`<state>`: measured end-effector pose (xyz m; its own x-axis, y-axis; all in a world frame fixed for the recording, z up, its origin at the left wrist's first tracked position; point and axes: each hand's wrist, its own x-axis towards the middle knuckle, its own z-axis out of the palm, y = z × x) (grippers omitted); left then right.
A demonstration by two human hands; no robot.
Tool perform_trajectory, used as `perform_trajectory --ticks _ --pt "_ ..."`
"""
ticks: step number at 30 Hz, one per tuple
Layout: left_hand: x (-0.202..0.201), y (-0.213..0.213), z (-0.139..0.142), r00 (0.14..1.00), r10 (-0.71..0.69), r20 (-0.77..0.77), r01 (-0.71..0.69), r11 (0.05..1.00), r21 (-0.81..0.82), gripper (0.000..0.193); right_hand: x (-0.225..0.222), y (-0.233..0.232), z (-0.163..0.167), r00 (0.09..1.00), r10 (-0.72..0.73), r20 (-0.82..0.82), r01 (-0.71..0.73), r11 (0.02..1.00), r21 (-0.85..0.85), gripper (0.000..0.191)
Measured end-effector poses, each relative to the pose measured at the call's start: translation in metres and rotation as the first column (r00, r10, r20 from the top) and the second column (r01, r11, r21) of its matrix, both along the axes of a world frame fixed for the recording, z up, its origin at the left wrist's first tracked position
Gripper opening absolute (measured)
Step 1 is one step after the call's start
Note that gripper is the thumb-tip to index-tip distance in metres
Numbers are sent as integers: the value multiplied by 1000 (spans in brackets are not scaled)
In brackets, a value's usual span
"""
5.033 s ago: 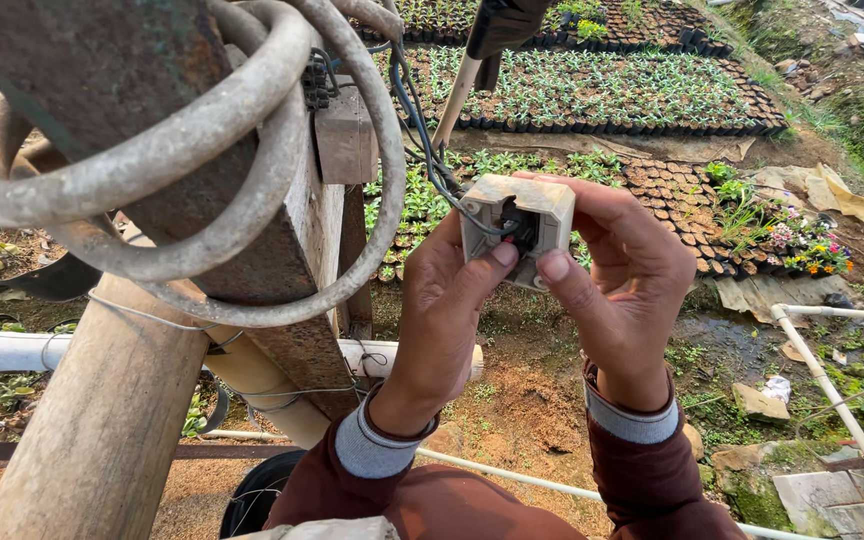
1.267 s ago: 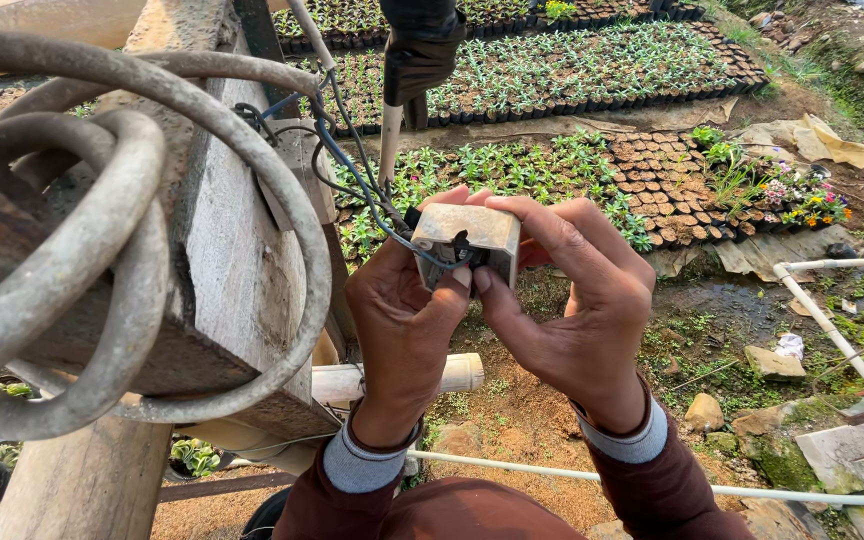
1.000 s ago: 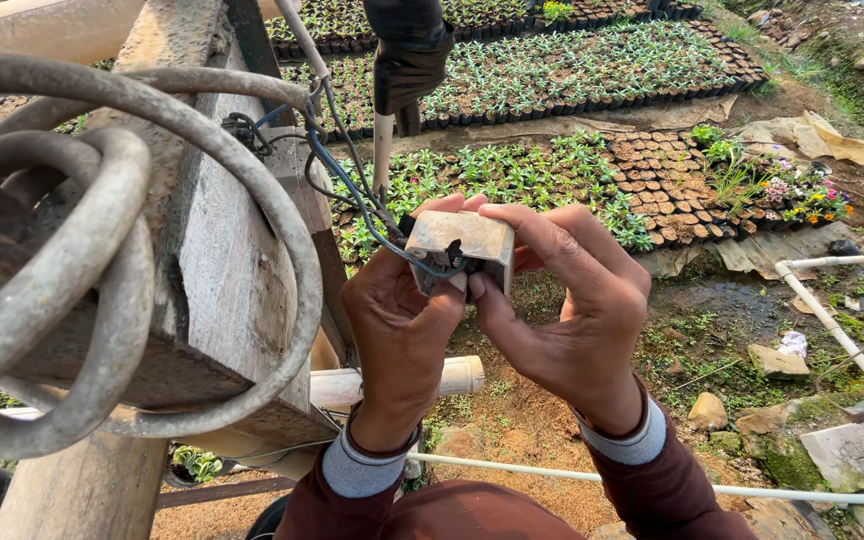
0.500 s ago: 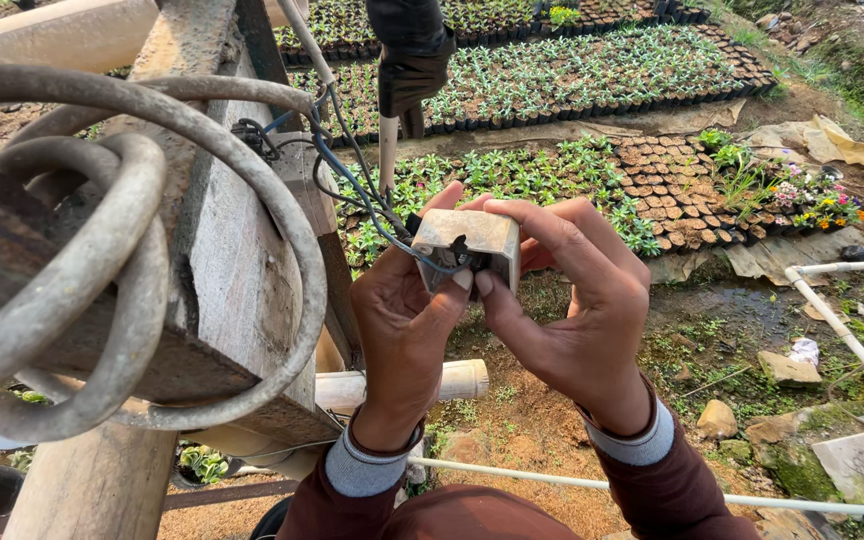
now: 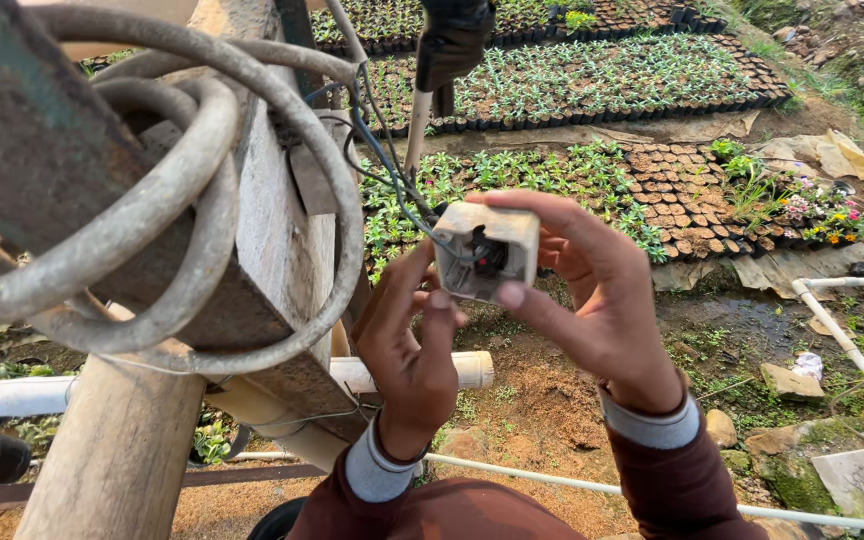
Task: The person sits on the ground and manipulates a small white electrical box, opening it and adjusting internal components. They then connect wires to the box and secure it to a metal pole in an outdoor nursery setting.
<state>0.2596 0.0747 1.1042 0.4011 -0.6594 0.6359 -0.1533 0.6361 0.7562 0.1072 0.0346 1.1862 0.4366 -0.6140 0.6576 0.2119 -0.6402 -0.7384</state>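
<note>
Dropped slightly below the cream switch box (image 5: pixel 485 250) since half a second ago: left hand (image 5: pixel 414 355), fingertips at its lower left edge, grip loose, not closed on it. Right hand (image 5: pixel 592 295) clamped around the box, thumb beneath. Dark wires (image 5: pixel 392 170) up-left toward wooden post (image 5: pixel 252 230).

Post (image 5: pixel 122 450) left — switch box (image 5: pixel 487 250) right
</note>
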Motion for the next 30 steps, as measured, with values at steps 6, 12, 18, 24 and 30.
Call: perform_trajectory --ticks 6,12,18,24,30 --pt "-2 -14 -20 964 -15 -266 -6 997 -78 22 -23 -18 -3 995 94 44 -93 995 -41 50" --pt "4 -9 -6 875 340 346 -306 940 -150 35 -29 -27 0 990 144 -1 -142 978 -150 53" --pt "3 0 16 930 230 287 -174 963 -207 35 -24 -25 -3 989 146 -2 -145 980 -137 51" --pt "13 19 30 940 138 312 -83 979 -184 29 -23 -24 -4 989 147 18 -145 985 -96 50" --pt "16 23 44 769 412 490 -265 901 -343 34 -17 -27 -10 986 148 77 -145 988 -48 52"
